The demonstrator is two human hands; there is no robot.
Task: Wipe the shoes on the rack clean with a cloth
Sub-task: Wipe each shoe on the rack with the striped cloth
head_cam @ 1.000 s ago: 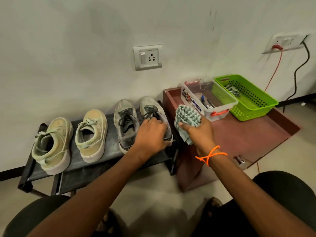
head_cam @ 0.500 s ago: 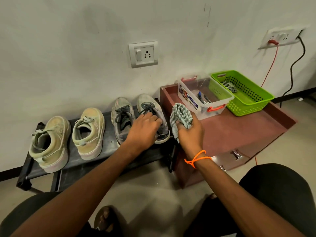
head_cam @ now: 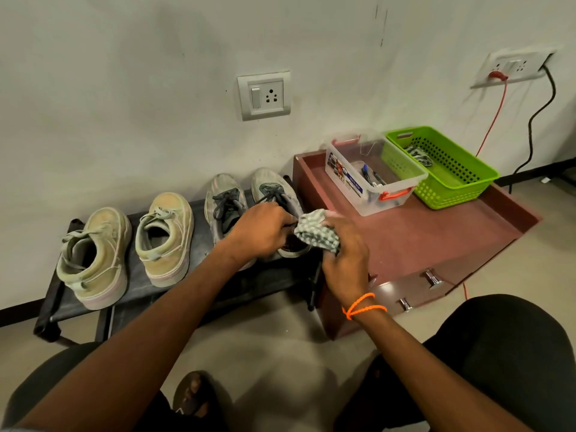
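While my left hand (head_cam: 260,232) curls over the collar of the grey shoe (head_cam: 274,198), holding it on the black rack (head_cam: 137,288), my right hand (head_cam: 344,254) grips the bunched checked cloth (head_cam: 314,233) against its heel side. Beside it sits its grey mate (head_cam: 226,201), then two beige sneakers (head_cam: 131,244).

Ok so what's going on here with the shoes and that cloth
A person is cleaning shoes on a low black rack. The left hand holds the rightmost grey sneaker steady, while the right hand grips a bunched checked cloth against that shoe's right side near the heel. The other grey sneaker and two pale green sneakers sit untouched to the left.
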